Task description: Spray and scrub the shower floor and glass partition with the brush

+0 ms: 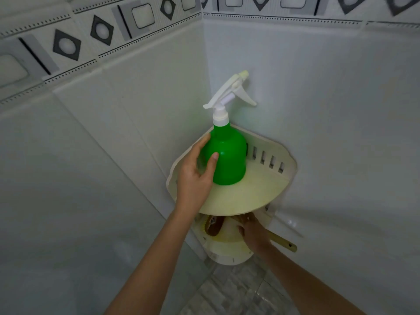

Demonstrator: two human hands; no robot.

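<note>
A green spray bottle (pixel 229 155) with a white trigger head stands upright on the upper tier of a cream corner shelf (pixel 250 194). My left hand (pixel 195 176) wraps around the bottle's left side, thumb on its front. On the lower tier lies a brush (pixel 213 226) with a brown back and yellowish bristles; its wooden handle (pixel 284 242) sticks out to the right. My right hand (pixel 254 235) reaches under the upper tier and curls around the handle near the brush head. The upper tier hides part of the brush.
White tiled walls meet in the corner behind the shelf, with a black-and-grey patterned border (pixel 102 30) high up. Grey mottled floor tiles (pixel 236 292) show below the shelf. No glass partition is in view.
</note>
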